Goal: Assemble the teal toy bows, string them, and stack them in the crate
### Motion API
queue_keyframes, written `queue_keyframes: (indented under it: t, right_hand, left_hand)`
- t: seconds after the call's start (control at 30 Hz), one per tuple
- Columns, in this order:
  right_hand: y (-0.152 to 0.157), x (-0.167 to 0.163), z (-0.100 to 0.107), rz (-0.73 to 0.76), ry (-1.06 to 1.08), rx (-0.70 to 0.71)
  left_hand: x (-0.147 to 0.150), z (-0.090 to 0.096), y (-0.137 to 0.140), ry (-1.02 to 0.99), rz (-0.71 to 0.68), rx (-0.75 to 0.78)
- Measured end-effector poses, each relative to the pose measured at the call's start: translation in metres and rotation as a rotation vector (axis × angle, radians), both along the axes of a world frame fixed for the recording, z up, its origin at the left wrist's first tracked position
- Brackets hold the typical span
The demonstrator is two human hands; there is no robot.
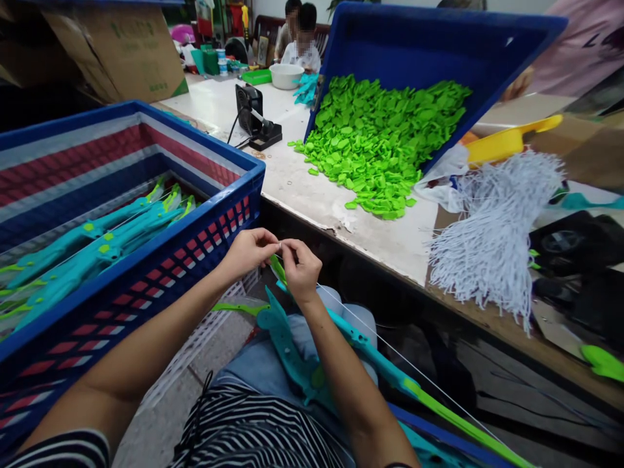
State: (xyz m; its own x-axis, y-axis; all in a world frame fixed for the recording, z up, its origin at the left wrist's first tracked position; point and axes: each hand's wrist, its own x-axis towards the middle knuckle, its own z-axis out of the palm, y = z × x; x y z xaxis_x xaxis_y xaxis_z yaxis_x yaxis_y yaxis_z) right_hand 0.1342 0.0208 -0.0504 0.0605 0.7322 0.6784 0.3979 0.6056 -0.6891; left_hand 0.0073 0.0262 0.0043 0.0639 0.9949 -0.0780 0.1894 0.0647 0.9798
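A teal and green plastic toy bow [280, 335] lies across my lap, its long green limb reaching to the lower right. A white string [390, 346] runs taut beside it from my hands to the lower right. My left hand [249, 252] pinches the string's end near a green tip of the bow. Touching it fingertip to fingertip, my right hand [303, 270] is closed on the same string. The fingers partly hide the string's end and the tip, so I cannot tell whether it is knotted.
On my left stands a blue crate [195, 250] holding several similar bows [104, 244]. Green plastic pieces [385, 143] spill from a tilted blue bin [390, 45] onto the table. White strings [492, 227] are heaped at right. A small black fan [249, 107] stands behind. People sit farther back.
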Motion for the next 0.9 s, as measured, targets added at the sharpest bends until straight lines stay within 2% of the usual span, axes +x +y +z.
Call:
queue_keyframes:
  t: [0.1, 0.27, 0.43, 0.5, 0.6, 0.7, 0.77, 0.83, 0.9]
  right_hand:
    - [-0.001, 0.004, -0.001, -0.007, -0.005, -0.037]
    - [-0.007, 0.011, -0.005, -0.017, -0.108, 0.032]
    - [-0.006, 0.011, -0.014, -0.056, -0.217, 0.114]
    - [-0.006, 0.007, -0.018, -0.109, -0.228, 0.117]
    - [-0.008, 0.003, -0.022, -0.143, -0.199, 0.151]
    - [-0.016, 0.002, -0.027, -0.036, -0.223, 0.238]
    - [-0.022, 0.002, -0.031, 0.113, -0.323, 0.254]
    - [-0.027, 0.001, -0.038, 0.242, -0.452, 0.195]
    - [-0.033, -0.003, -0.045, 0.304, -0.566, 0.087]
  left_hand:
    - [0.003, -0.003, 0.000, 0.121, 0.027, 0.100]
    - [0.003, -0.003, -0.003, 0.014, -0.052, 0.036]
    - [0.003, -0.009, -0.013, 0.049, -0.031, 0.043]
    - [0.003, -0.014, -0.017, 0.083, -0.005, 0.086]
    - [0.000, -0.024, -0.027, 0.114, 0.027, 0.247]
    - [-0.011, -0.045, -0.054, 0.123, 0.135, 0.333]
    - [-0.023, -0.068, -0.086, 0.186, 0.208, 0.259]
    - [-0.035, -0.094, -0.126, 0.315, 0.122, 0.121]
    - [-0.046, -0.119, -0.167, 0.467, -0.120, -0.007]
